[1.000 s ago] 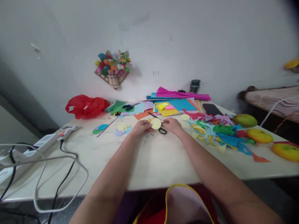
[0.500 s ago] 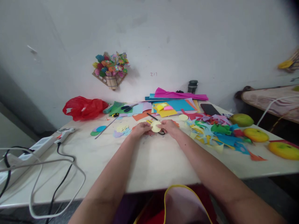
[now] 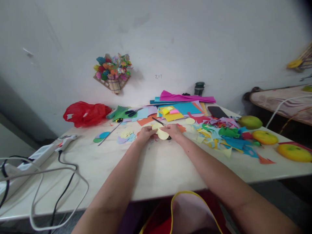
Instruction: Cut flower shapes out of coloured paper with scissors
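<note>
Between my hands is pale yellow cut paper [image 3: 162, 134] with rounded edges, held just above the table. Its outline looks like two overlapping rounds; I cannot tell whether it is one piece or two. My left hand [image 3: 146, 133] pinches its left edge between thumb and fingers. On the other side, my right hand [image 3: 174, 130] is closed on the right part. Partly hidden behind the hands lies a dark, slim tool [image 3: 158, 121], seemingly scissors. Orange paper [image 3: 181, 128] shows just beyond my right hand.
Paper scraps [image 3: 226, 136] and mangoes [image 3: 264, 137] lie on the right, near a phone [image 3: 217, 112]. Paper sheets [image 3: 186, 108], black-handled scissors [image 3: 131, 113] and a red plastic bag [image 3: 85, 113] are at the back. A power strip [image 3: 40, 154] with looping cables occupies the left.
The pale yellow paper showed as a single round disc; now its outline is wider, with two rounded parts. Both hands stay near the same place, and the view has shifted slightly.
</note>
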The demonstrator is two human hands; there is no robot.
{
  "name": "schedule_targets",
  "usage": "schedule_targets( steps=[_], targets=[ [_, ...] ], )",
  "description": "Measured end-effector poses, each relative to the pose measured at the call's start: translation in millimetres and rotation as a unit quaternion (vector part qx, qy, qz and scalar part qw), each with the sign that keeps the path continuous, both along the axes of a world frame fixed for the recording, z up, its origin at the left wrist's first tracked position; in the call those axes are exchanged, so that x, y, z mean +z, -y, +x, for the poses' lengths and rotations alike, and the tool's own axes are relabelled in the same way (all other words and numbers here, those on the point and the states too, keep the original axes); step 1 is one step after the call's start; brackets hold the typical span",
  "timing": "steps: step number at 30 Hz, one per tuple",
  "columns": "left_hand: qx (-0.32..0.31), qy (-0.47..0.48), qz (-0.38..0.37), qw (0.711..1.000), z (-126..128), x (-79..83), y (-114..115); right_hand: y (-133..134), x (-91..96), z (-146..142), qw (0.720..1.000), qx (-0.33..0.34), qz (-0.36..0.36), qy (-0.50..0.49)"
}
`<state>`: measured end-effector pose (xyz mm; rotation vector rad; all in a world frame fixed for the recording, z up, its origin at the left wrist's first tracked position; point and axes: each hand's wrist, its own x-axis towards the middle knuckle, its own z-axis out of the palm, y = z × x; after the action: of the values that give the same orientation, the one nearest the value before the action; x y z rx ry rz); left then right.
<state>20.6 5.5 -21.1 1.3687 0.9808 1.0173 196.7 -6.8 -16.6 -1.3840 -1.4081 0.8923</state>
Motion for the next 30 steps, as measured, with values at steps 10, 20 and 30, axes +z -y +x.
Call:
schedule_targets(
  steps=[10,20,30],
  targets=[
    [0.095,0.036,-0.016,0.995,-2.3,4.4,-4.6,-19.4,0.6,23.3,0.981,-0.076,0.061,0.170],
    [0.041,0.004,-0.011,0.999,-4.1,0.9,-5.0,-16.9,19.9,81.6,0.930,-0.160,-0.060,0.326],
    [0.028,-0.006,-0.011,1.000,-4.3,0.0,-2.8,-15.0,20.6,84.7,0.877,-0.108,-0.113,0.454]
  ],
)
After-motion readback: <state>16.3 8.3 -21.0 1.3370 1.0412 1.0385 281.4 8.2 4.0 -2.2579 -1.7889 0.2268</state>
